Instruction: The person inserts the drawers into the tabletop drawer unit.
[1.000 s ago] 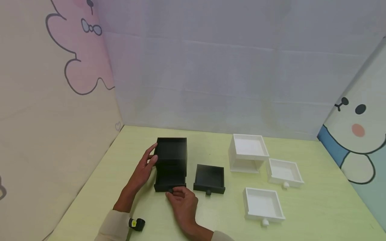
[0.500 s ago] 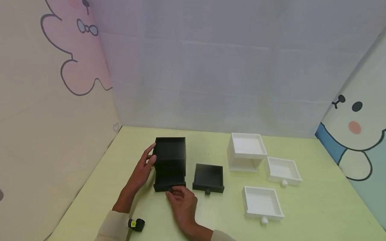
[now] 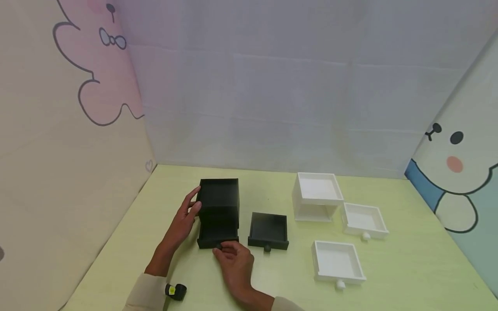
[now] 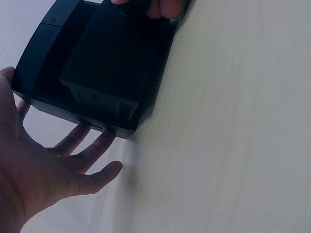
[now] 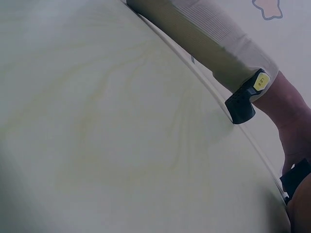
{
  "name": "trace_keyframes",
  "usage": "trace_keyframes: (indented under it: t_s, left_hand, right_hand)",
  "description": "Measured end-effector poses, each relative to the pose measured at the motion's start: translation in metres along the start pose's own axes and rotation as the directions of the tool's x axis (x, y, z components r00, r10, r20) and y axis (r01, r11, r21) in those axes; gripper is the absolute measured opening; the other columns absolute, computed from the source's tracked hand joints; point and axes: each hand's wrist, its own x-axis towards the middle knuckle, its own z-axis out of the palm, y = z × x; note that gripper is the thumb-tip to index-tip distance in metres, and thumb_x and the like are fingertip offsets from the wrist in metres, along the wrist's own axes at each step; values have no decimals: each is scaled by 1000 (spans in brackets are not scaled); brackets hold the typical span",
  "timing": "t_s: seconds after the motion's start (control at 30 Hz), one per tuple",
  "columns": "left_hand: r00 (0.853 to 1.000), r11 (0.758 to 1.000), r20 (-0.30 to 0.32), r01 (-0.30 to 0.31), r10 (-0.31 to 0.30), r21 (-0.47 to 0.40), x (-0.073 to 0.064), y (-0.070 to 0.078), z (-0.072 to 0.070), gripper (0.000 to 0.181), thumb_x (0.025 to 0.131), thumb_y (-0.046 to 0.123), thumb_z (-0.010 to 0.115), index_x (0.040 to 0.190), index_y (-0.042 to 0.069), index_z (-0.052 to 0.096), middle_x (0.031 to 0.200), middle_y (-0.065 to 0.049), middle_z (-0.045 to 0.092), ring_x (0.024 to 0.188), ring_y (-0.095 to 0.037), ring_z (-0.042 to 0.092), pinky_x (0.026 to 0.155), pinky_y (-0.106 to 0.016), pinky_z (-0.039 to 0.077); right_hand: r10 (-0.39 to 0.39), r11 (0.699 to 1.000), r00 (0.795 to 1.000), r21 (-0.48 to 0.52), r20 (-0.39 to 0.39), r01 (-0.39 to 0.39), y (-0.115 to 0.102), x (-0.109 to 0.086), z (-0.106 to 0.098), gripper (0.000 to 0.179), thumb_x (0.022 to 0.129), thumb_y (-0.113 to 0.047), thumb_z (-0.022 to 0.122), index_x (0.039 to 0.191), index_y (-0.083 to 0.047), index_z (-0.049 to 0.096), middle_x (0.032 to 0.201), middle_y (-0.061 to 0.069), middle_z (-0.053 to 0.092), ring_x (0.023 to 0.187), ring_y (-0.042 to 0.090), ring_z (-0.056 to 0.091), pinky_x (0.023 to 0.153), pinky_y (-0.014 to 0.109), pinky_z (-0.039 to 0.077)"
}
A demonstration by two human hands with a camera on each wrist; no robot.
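Observation:
A small black cabinet (image 3: 218,194) stands on the table, left of the middle in the head view. A black drawer (image 3: 218,232) sticks out of its lower slot. My left hand (image 3: 184,219) rests on the cabinet's left side; in the left wrist view its fingertips (image 4: 106,138) touch the wall, fingers nearly straight. My right hand (image 3: 237,264) pinches the drawer's round knob (image 3: 219,246) between thumb and fingers. In the right wrist view the right hand shows only as an edge at the lower right, and the grip is hidden.
A second black drawer (image 3: 268,229) lies just right of the cabinet. Further right stands a white cabinet (image 3: 319,188) with an open slot. Two white drawers (image 3: 365,219) lie near it, the other white drawer (image 3: 338,261) closer to me. Fabric walls (image 3: 249,95) border the table.
The head view has shifted slightly. Both hands, the cabinet and the drawer stay in place relative to each other.

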Motion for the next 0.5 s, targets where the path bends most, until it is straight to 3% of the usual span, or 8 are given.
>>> trace_keyframes:
  t_s: [0.17, 0.5]
  left_hand:
    - [1000, 1000, 4, 9, -9, 9, -6, 18, 1, 51, 101, 33, 41, 149, 25, 25, 137, -18, 38, 123, -34, 40, 89, -58, 37]
    - [999, 999, 6, 39, -39, 3, -7, 20, 2, 51, 101, 35, 41, 148, 27, 25, 138, -18, 38, 124, -36, 40, 90, -61, 38]
  right_hand:
    - [25, 1000, 1000, 1, 2, -25, -1, 0, 0, 17, 73, -12, 80, 86, -6, 71, 79, 2, 70, 67, 8, 67, 62, 21, 51]
    - [23, 1000, 1000, -2, -7, -23, -1, 4, 1, 18, 72, -12, 81, 86, -6, 71, 78, 2, 70, 67, 9, 67, 62, 21, 51]
